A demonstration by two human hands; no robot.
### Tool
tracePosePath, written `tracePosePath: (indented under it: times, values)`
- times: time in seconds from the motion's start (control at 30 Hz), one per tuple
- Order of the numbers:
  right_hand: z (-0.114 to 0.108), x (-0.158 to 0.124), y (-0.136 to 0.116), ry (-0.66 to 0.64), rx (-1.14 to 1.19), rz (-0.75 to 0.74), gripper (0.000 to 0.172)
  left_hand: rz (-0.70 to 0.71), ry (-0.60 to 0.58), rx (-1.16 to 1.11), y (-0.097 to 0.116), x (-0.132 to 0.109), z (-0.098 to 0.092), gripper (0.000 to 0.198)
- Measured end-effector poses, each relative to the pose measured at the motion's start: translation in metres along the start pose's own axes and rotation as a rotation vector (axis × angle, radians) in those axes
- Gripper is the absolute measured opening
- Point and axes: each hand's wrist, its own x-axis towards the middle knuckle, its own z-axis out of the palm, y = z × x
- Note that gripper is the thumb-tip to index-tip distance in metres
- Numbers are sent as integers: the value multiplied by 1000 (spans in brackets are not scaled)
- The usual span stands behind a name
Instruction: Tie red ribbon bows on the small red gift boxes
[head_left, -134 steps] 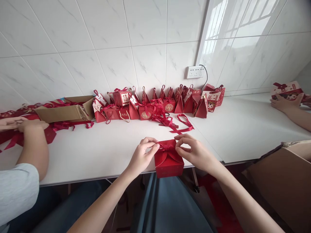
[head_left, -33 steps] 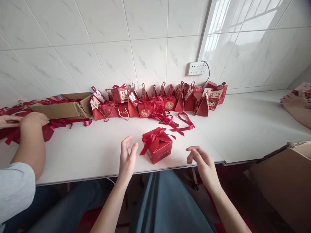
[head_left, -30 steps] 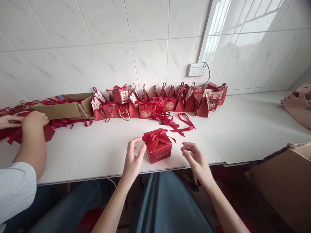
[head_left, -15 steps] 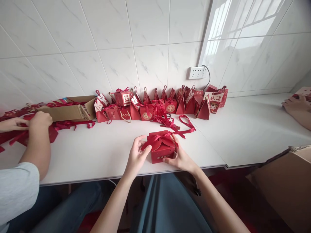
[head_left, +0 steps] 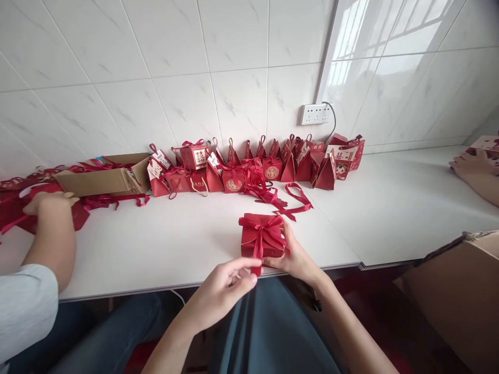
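I see left hand (head_left: 228,283) just shifted from 9 o'clock of red box (head_left: 273,250), now pinching ribbon (head_left: 258,242) at 6; right hand (head_left: 297,258) clamped on box at 4, steadying it alone near worktop (head_left: 175,244) edge

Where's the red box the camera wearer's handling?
Head view, just below centre: the red box is near the front edge of the white table, right hand gripping its right side, left hand pinching its ribbon tail, loose ribbon just beyond it.

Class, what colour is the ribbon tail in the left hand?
The ribbon tail is red; head view shows it best.
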Motion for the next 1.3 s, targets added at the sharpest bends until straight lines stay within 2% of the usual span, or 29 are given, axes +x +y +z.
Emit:
tracePosePath:
  times: [0.1, 0.17, 0.2, 0.23, 0.27, 0.33, 0.37, 0.4, 0.43, 0.5, 0.6, 0.7, 0.87, 1.07, 1.3]
  values:
    - [-11, -10, -7, -67, 12, 53, 113, -16, -333, 272, -1, -9, -20, 31]
    - [-21, -17, -11, -117, 22, 87, 119, -12, -448, 351, 0, -11, -39, 24]
    - [-26, -20, -13, -129, 42, 101, 121, 1, -427, 345, 2, -9, -48, 23]
    - [-31, -23, -15, -117, 74, 116, 118, 31, -340, 318, 5, -6, -56, 25]
    - [-35, -26, -17, -65, 112, 136, 109, 88, -201, 280, 10, 0, -61, 28]
    - [-41, -28, -21, 118, 178, 204, 72, 253, 105, 223, 20, 18, -64, 33]
    - [-42, -29, -23, 204, 178, 246, 58, 331, 226, 218, 25, 30, -61, 32]
    - [-41, -28, -26, 262, 153, 287, 55, 394, 296, 240, 30, 43, -56, 28]
    - [-40, -26, -28, 280, 118, 324, 55, 439, 304, 283, 33, 55, -50, 25]
    - [-34, -23, -33, 223, 49, 369, 57, 494, 252, 366, 37, 76, -37, 22]
    - [-25, -19, -40, 152, -2, 401, 53, 487, 150, 412, 36, 93, -25, 25]
    - [-17, -21, -45, 164, 3, 396, 48, 457, 104, 437, 29, 96, -22, 23]
    - [-11, -29, -55, 167, -1, 378, 42, 446, 114, 479, 20, 96, -18, 19]
    - [-6, -33, -69, 190, -110, 370, 42, 407, 122, 420, 18, 98, -15, 20]
    - [1, -40, -77, 165, -125, 415, 40, 407, 128, 419, 17, 99, -15, 21]
